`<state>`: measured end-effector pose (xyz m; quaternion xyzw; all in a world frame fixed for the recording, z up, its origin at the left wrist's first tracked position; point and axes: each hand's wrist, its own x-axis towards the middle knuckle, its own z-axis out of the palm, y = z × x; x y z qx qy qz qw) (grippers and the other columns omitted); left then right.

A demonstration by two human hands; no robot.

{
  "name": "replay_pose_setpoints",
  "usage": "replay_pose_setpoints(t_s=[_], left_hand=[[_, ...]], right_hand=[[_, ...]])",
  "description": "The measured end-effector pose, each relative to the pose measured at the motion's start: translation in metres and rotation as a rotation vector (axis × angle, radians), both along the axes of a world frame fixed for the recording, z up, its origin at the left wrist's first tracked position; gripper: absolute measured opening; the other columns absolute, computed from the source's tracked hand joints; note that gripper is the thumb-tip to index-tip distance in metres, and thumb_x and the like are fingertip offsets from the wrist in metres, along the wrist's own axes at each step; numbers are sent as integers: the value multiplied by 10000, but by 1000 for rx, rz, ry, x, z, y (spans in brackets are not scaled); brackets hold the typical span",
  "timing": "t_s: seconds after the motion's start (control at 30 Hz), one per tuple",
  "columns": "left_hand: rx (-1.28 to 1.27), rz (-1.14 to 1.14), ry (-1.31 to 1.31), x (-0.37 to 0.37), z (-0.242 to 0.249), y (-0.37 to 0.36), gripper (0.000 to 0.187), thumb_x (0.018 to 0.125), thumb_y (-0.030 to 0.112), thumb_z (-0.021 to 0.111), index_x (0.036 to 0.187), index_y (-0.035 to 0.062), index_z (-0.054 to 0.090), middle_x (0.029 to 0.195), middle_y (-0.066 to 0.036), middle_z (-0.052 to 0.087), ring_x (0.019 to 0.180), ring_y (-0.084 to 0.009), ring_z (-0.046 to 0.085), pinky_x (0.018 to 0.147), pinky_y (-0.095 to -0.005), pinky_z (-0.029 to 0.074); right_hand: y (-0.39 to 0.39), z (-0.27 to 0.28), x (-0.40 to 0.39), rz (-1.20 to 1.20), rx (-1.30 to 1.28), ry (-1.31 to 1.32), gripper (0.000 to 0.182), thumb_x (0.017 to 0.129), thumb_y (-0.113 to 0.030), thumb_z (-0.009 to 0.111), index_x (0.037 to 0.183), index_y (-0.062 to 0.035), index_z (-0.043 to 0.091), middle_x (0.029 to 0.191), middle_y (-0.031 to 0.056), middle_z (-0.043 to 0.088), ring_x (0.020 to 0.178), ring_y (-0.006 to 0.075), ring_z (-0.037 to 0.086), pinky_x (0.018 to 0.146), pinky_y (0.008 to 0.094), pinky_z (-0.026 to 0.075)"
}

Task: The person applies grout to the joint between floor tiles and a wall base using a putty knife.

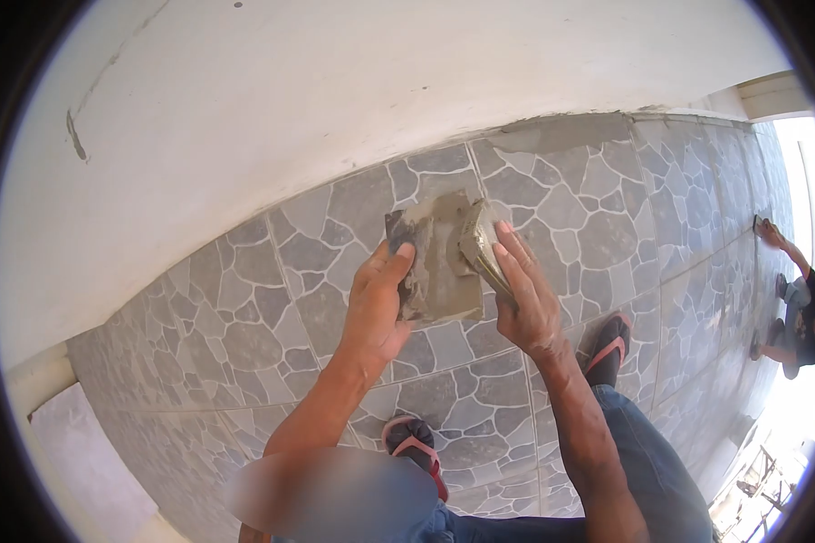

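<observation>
My left hand (382,294) grips a flat square plate (457,299) by its left edge, thumb on top and fingers underneath. Wet grey mortar (439,235) is smeared over the plate's face. Closed around a small rectangular pad (482,240) is my right hand (527,294), its fingers along the outer side. The pad is coated with mortar and tilted, its edge right at the plate's right side. Both are held over a floor of stone-patterned tiles (335,258).
A white wall (272,109) runs along the far side, with a grey mortar patch (561,136) at its foot. My sandalled feet, left (415,443) and right (609,348), stand on the tiles. At the right, another person (801,308) crouches with a hand on the floor.
</observation>
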<state>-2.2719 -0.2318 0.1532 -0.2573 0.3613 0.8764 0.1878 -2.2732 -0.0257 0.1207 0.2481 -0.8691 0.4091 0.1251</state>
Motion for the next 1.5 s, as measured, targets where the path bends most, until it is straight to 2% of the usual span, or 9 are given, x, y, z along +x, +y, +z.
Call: replay_pose_setpoints(t_s=[0.13,0.23,0.33,0.43,0.53,0.8,0.93,1.13,1.5], left_hand=[[-33,20,36,-8,12,0,408,1001,212,497,1358,19,454,1229,-81,578,1078,-167,596,913,-353,515],[-168,64,154,-20,36,0,411,1007,244,501,1345,13,462,1228,-73,579,1078,-148,582,913,-331,503],[-343,197,303,-26,39,0,410,1015,269,495,1332,11,470,1214,-61,580,1079,-125,558,925,-293,465],[-592,267,460,-25,33,-9,463,1022,265,480,1393,-2,406,1283,-75,534,1144,-135,520,970,-298,432],[-734,333,542,-27,35,-7,419,1038,269,448,1322,-39,455,1197,-82,565,1069,-109,516,943,-267,407],[-995,348,703,-17,24,-10,387,1043,228,432,1329,-33,426,1248,-93,512,1119,-131,488,977,-287,393],[-860,379,700,-16,21,-3,432,1040,230,424,1368,-49,394,1247,-98,516,1094,-133,496,935,-270,404],[-654,379,624,-18,24,1,453,1035,252,447,1392,-18,376,1302,-96,490,1150,-149,488,970,-303,416],[-596,361,556,-12,20,-3,424,1026,246,479,1351,-21,425,1303,-117,509,1184,-181,502,1002,-360,426]], right_hand=[[27,-10,4,-7,225,-106,618,718,151,570,1312,-11,522,1316,240,553,1217,391,553,963,429,496],[22,-7,22,-277,-36,-383,484,817,56,565,1297,0,533,1149,208,648,988,322,674,805,373,536],[22,24,21,-385,-551,-954,405,876,-73,577,1265,35,544,975,150,669,764,201,660,679,310,515],[21,34,20,-271,-927,-996,420,871,-121,589,1236,82,536,923,114,640,686,129,590,608,277,480],[16,42,17,-210,-1147,-1009,433,869,-146,600,1206,117,527,923,132,642,672,157,591,575,294,471],[-4,50,24,-189,-1282,-1228,396,893,-127,584,1198,115,513,983,143,633,732,166,592,552,311,472],[-20,52,24,-151,-1502,-1357,363,896,-107,569,1191,97,516,1022,142,631,752,162,590,544,314,470],[-18,44,19,-82,-1559,-1400,365,887,-91,573,1197,92,519,1022,134,634,749,166,592,535,311,464],[-26,33,26,-122,-1450,-1362,423,880,-127,573,1254,52,494,1015,104,615,765,146,579,516,287,450]])
